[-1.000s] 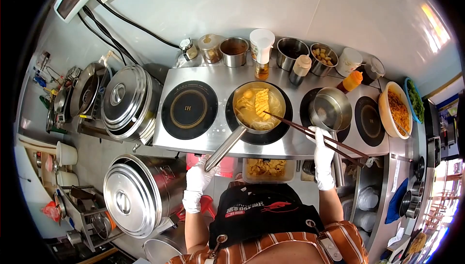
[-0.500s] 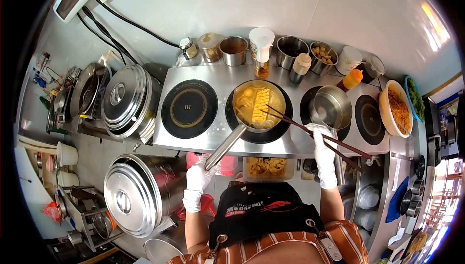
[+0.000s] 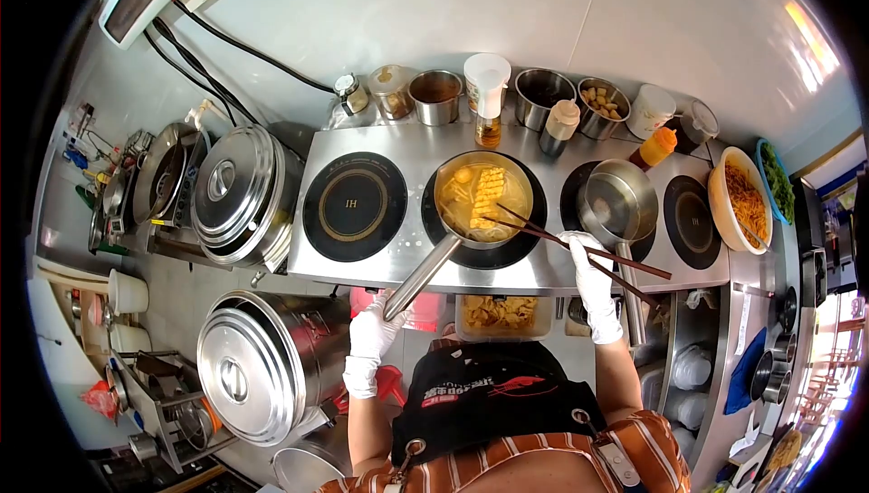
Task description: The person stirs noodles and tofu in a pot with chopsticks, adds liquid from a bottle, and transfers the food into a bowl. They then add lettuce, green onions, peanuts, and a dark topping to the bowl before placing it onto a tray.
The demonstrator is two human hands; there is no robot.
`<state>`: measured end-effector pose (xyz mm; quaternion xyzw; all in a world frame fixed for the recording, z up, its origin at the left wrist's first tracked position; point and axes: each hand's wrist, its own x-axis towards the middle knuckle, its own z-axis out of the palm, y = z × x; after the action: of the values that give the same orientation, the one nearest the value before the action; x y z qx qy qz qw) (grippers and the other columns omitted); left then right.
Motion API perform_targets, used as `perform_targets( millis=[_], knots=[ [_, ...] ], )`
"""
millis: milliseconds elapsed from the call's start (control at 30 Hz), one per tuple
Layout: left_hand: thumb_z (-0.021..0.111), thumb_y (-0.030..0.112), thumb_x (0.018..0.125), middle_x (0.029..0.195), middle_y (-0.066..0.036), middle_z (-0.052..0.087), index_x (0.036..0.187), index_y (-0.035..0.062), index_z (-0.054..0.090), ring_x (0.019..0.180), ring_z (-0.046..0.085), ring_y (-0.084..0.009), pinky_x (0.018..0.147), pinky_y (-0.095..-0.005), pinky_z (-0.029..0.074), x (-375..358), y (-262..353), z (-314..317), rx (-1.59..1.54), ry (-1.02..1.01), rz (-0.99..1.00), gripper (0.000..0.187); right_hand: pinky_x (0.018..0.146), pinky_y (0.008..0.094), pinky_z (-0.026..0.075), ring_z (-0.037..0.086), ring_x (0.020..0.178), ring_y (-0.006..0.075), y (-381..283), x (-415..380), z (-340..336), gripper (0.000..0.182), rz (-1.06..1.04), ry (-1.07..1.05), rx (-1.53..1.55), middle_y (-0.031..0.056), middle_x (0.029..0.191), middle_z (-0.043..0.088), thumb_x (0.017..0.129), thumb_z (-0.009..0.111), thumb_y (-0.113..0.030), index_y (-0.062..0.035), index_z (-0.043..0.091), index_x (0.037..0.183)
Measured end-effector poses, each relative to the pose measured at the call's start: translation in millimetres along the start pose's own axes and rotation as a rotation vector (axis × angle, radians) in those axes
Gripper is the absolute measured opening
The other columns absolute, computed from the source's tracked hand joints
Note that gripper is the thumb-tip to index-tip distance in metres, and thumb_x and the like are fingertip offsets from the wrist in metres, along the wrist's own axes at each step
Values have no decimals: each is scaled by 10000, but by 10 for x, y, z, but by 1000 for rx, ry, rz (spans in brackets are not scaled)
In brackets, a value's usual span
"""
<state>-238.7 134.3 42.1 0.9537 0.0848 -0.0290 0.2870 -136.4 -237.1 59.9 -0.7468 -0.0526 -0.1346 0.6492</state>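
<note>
My left hand (image 3: 371, 335), in a white glove, is closed round the long handle of a steel saucepan (image 3: 425, 276). The pan sits on the second hob, holding pale broth with a block of yellow noodles (image 3: 487, 199) and round yellowish pieces. My right hand (image 3: 591, 285), also gloved, grips a pair of long dark chopsticks (image 3: 634, 265). Their tips reach over the pan's right side to the lower edge of the noodles. Just beyond my right hand stands a second saucepan (image 3: 618, 194) with clear liquid, its handle pointing toward me.
A bare induction hob (image 3: 354, 205) lies at the left. Pots, jars and bottles line the back, among them an orange sauce bottle (image 3: 656, 147). A bowl of shredded orange food (image 3: 744, 203) stands right. Large lidded pots (image 3: 240, 375) are at left, a tub of yellow food (image 3: 504, 315) below.
The chopsticks' tips have moved down along the noodle block, and my right hand has shifted slightly left. My left hand stays on the pan's handle.
</note>
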Motion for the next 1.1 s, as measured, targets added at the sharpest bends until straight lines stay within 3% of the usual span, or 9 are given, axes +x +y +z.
perform_targets(
  millis=[367, 867, 1100],
  knots=[
    [750, 377, 769, 889, -195, 689, 1224, -16, 580, 802, 688, -306, 698, -344, 547, -6, -3, -6, 9, 2, -4, 625, 800, 298, 487, 624, 871, 186, -6, 13, -16, 120, 0, -9, -33, 122, 940, 662, 924, 561, -56, 37, 637, 913],
    [755, 381, 769, 1015, -191, 676, 1231, -11, 570, 878, 682, -297, 748, -333, 542, -2, 62, -55, -30, -59, -66, 634, 806, 298, 491, 630, 863, 185, -206, 14, -28, 110, 44, 54, -36, 122, 920, 666, 914, 558, -25, 46, 641, 897],
    [758, 335, 778, 1000, -204, 678, 1216, -23, 575, 883, 688, -285, 762, -330, 540, -9, 48, -39, -16, -21, -5, 594, 848, 286, 495, 637, 920, 196, -207, 156, 225, 103, -156, 37, -33, 125, 971, 672, 880, 589, 42, 20, 647, 962]
  ],
)
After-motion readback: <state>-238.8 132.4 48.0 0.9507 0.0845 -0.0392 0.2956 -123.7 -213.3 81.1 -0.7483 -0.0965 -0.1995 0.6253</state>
